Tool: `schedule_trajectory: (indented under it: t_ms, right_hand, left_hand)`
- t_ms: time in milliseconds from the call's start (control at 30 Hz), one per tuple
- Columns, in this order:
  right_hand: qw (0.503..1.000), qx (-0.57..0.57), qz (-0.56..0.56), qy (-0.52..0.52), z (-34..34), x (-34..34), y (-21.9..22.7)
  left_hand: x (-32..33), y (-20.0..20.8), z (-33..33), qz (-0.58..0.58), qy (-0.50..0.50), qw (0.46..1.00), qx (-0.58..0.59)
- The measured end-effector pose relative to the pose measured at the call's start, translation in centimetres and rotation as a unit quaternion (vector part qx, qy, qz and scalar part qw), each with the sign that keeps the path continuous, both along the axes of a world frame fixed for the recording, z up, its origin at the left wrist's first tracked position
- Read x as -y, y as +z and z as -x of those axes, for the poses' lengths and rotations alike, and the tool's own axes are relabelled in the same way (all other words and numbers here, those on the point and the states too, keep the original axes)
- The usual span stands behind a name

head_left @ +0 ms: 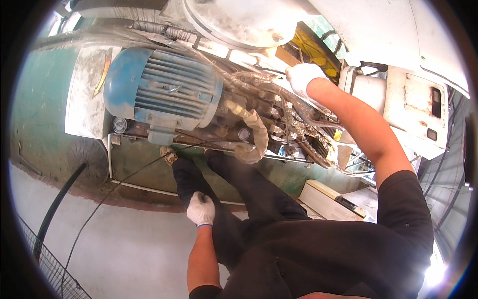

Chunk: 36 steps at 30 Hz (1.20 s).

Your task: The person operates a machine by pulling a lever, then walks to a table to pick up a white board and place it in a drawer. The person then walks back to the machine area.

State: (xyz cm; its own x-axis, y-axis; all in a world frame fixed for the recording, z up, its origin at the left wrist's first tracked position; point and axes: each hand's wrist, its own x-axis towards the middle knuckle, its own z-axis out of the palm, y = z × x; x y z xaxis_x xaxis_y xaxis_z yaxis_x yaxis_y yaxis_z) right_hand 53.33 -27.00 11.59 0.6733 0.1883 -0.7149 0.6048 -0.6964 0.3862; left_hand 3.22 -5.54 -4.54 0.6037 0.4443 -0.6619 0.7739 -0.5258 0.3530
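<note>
Right hand (pixel 302 75), gloved, reaches up into the crowded hoses (pixel 294 117) beside the blue motor (pixel 162 89); can't tell its fingers. Left hand (pixel 200 209) hangs loosely curled over open floor (pixel 124 249), holding nothing.

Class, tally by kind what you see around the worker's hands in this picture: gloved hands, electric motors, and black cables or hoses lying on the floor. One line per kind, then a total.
White-gloved hands: 2, left hand and right hand
Blue electric motor: 1
Black lines on the floor: 2, thick hose and thin cable
Total: 5

gloved right hand (pixel 302 77) on hoses (pixel 298 117), blue motor (pixel 162 89)
</note>
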Motion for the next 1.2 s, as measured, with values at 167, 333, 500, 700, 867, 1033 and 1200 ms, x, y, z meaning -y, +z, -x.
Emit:
schedule_trajectory:
  t_ms: [167, 333, 500, 700, 867, 1033, 1200]
  right_hand:
    - [0.999, -0.015, -0.013, -0.045, -0.1, -0.3, 0.6]
    - [0.995, -0.037, -0.038, -0.083, -0.6, -0.1, 0.8]
    - [0.994, -0.041, -0.051, -0.089, -1.3, 2.4, -0.5]
    - [0.969, 0.016, -0.193, -0.152, 2.6, 5.7, -5.5]
    - [0.951, 0.09, -0.283, -0.086, 3.6, 9.3, -11.7]
    - [0.92, 0.15, -0.363, 0.017, 4.7, 9.2, -9.5]
    - [0.963, 0.048, -0.227, -0.14, 7.6, 2.3, 1.2]
  left_hand:
    - [0.0, 0.3, -0.6, 0.005, 0.002, 0.999, -0.031]
    - [0.2, 0.2, -1.1, 0.004, 0.007, 0.999, -0.041]
    - [0.7, -0.5, -1.9, 0.015, 0.015, 0.999, -0.034]
    - [0.9, 0.0, -2.8, 0.01, 0.017, 1.0, -0.021]
    - [0.1, -0.4, -3.1, -0.011, -0.043, 0.999, -0.017]
    - [-0.8, 0.6, -1.7, 0.005, -0.039, 0.999, 0.012]
    - [-0.9, -0.1, 0.8, 0.003, -0.015, 1.0, 0.023]
